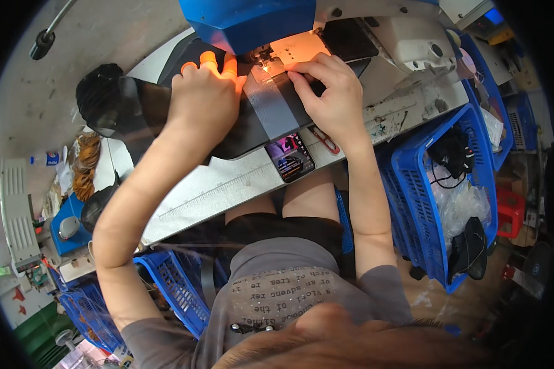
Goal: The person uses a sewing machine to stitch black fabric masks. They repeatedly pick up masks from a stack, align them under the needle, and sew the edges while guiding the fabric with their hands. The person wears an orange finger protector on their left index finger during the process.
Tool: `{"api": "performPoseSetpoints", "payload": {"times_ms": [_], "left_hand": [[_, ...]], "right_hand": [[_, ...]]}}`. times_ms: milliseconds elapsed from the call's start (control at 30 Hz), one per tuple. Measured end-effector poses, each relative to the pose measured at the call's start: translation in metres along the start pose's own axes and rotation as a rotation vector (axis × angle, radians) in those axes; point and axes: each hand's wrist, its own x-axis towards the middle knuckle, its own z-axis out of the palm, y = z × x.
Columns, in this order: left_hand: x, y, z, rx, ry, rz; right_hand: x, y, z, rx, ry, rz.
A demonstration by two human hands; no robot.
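A sewing machine with a blue head (249, 21) lights its needle area (266, 61) in orange. Under it lies a dark piece of material (228, 142) crossed by a shiny grey strip (269, 107). My left hand (204, 101) presses on this material left of the needle, fingers stretched out, orange finger cots on several of them. Close to the needle on the right, my right hand (331, 92) has thumb and index finger brought together at the strip's edge. Whatever they pinch is too small to make out.
A phone (290, 158) with a lit screen and red-handled thread snips (324, 140) lie at the table's front edge. Blue crates (412, 190) with bags and dark pieces stand at right. A black bundle (101, 101) sits left of my forearm; another blue crate (175, 289) is below.
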Motion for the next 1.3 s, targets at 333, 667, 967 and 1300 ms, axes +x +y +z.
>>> {"api": "performPoseSetpoints", "payload": {"times_ms": [333, 667, 967, 1300], "left_hand": [[0.004, 0.042, -0.008, 0.102, -0.079, -0.229], [-0.109, -0.012, -0.020, -0.182, 0.053, -0.035], [-0.338, -0.130, 0.067, -0.075, -0.308, -0.370], [-0.206, -0.113, 0.145, -0.056, 0.050, -0.262]], "right_hand": [[0.000, -0.003, -0.003, -0.008, -0.026, 0.050], [0.000, -0.001, -0.003, 0.011, -0.037, 0.043], [-0.001, -0.002, -0.002, 0.002, -0.061, 0.046], [-0.002, -0.001, -0.005, -0.005, -0.067, 0.075]]}}
